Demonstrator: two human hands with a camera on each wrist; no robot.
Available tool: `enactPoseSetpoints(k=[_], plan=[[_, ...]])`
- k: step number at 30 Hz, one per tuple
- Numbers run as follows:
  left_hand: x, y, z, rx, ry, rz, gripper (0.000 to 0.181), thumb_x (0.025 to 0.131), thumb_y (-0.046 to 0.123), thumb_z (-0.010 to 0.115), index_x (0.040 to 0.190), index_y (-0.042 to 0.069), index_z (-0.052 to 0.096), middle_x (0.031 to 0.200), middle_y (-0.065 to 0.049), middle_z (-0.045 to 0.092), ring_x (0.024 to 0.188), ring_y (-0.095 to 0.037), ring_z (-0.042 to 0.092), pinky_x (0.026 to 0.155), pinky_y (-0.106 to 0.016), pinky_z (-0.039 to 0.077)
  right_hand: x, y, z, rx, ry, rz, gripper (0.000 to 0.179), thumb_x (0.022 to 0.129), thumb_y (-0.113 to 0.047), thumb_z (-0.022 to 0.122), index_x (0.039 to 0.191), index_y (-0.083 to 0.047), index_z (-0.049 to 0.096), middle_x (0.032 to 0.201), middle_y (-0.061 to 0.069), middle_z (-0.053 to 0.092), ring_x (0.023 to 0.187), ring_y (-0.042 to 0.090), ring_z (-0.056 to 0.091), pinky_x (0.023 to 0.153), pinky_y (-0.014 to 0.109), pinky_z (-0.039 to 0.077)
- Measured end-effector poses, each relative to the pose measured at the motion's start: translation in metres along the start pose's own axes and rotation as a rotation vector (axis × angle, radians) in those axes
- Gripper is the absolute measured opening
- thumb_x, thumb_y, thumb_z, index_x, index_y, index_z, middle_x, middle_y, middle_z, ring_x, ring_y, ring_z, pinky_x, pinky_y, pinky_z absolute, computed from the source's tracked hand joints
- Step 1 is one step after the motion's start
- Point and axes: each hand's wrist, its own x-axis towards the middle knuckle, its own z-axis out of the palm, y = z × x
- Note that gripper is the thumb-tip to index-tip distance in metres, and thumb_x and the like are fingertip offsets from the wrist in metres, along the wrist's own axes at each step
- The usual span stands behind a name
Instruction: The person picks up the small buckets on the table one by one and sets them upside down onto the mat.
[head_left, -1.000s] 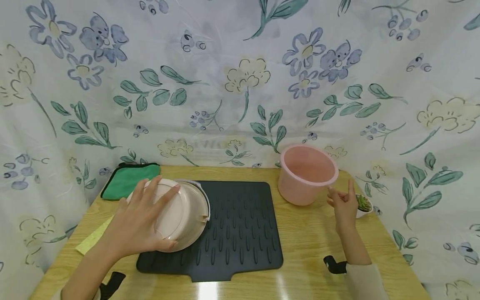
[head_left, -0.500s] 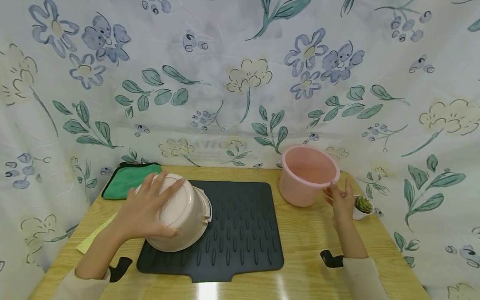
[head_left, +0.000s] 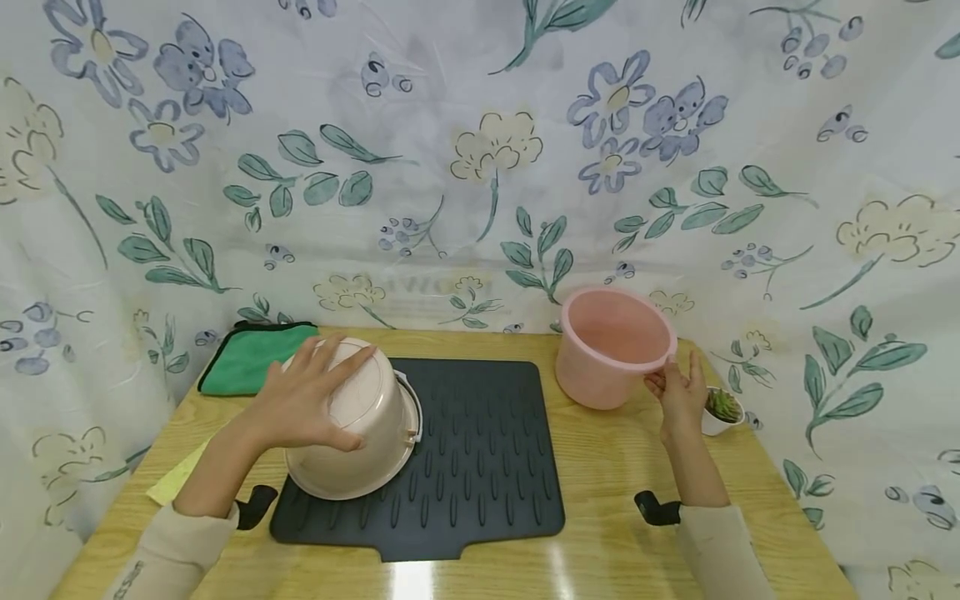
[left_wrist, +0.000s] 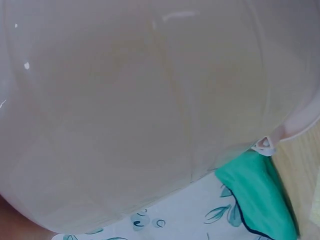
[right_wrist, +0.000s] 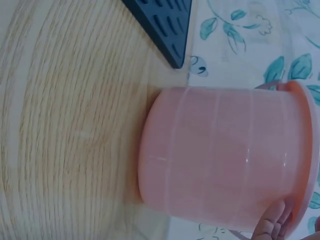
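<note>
A beige bucket [head_left: 352,467] is upside down over the left part of the black ridged mat [head_left: 480,450], its handle on the right side. My left hand [head_left: 307,408] grips it by the base, fingers spread over the top and thumb on the near side. In the left wrist view the bucket's wall [left_wrist: 140,110] fills most of the picture. At the back right a pink bucket [head_left: 600,375] stands upright on the table. My right hand [head_left: 682,400] holds its rim at the right, with fingers [right_wrist: 275,220] against the wall beneath the rim.
A green cloth [head_left: 258,358] with black edging lies at the back left. Nearer, a yellow cloth [head_left: 176,475] lies partly behind the left arm. A small potted succulent [head_left: 722,408] stands right of the right hand. A floral curtain [head_left: 450,167] hangs behind the table [head_left: 600,500].
The beige bucket has tipped further over, its base rising and its opening turning down toward the mat. My right hand has moved in to the pink bucket's rim and taken hold of it.
</note>
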Motion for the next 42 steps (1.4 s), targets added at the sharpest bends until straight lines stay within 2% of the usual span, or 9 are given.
enactPoseSetpoints(k=[6,12,19,26,34,39,42], plan=[[0.006,-0.001,0.001,-0.021,-0.028,-0.013,0.118,0.061,0.077,0.073,0.158,0.033,0.024,0.161,-0.019,0.019,0.145,-0.05,0.015,0.09,-0.082,0.026,0.002,-0.003,0.003,0.026,0.019,0.02,0.077,0.103,-0.011,0.051,0.161,-0.021,0.002,0.072,-0.005,0.063,0.063,0.004,0.066,0.067,0.016,0.055],[0.011,-0.001,0.003,-0.027,-0.054,-0.025,0.117,0.061,0.08,0.071,0.158,0.032,0.025,0.161,-0.019,0.019,0.145,-0.05,0.014,0.09,-0.083,0.025,0.004,-0.006,0.005,0.014,0.048,0.061,0.084,0.099,-0.01,0.058,0.161,-0.023,0.003,0.075,-0.003,0.059,0.061,0.005,0.065,0.065,0.017,0.056],[0.014,0.0,0.003,-0.042,-0.061,-0.028,0.115,0.062,0.077,0.072,0.158,0.033,0.026,0.161,-0.019,0.021,0.145,-0.05,0.014,0.09,-0.085,0.023,0.005,-0.01,0.008,0.053,0.031,0.094,0.089,0.097,-0.008,0.061,0.161,-0.022,0.002,0.072,-0.001,0.057,0.059,0.007,0.065,0.064,0.021,0.057],[0.019,0.001,0.005,-0.058,-0.069,-0.017,0.115,0.062,0.078,0.072,0.157,0.031,0.028,0.16,-0.02,0.022,0.145,-0.052,0.014,0.09,-0.085,0.022,0.008,-0.016,0.006,0.032,0.007,0.122,0.081,0.099,-0.002,0.055,0.161,-0.022,0.007,0.076,-0.004,0.059,0.059,0.006,0.064,0.063,0.022,0.058],[0.022,0.001,0.001,-0.085,-0.085,-0.014,0.118,0.06,0.078,0.073,0.157,0.029,0.029,0.161,-0.021,0.02,0.145,-0.053,0.013,0.092,-0.086,0.019,0.011,-0.019,0.002,0.006,-0.083,0.129,0.072,0.1,0.003,0.047,0.16,-0.022,0.018,0.093,-0.004,0.062,0.059,0.008,0.064,0.065,0.022,0.058],[0.019,-0.004,-0.001,-0.12,-0.098,-0.022,0.12,0.058,0.082,0.072,0.158,0.031,0.028,0.163,-0.019,0.017,0.146,-0.052,0.011,0.094,-0.086,0.016,0.012,-0.014,0.004,0.02,-0.101,0.152,0.069,0.101,0.004,0.044,0.161,-0.02,0.018,0.088,-0.003,0.061,0.058,0.008,0.061,0.065,0.021,0.058],[0.017,-0.006,0.0,-0.115,-0.081,-0.021,0.12,0.058,0.085,0.07,0.158,0.032,0.027,0.164,-0.017,0.016,0.147,-0.051,0.011,0.093,-0.086,0.018,0.011,-0.013,0.006,0.027,-0.092,0.15,0.07,0.101,0.004,0.043,0.161,-0.02,0.016,0.087,-0.004,0.06,0.058,0.007,0.059,0.064,0.021,0.057]])
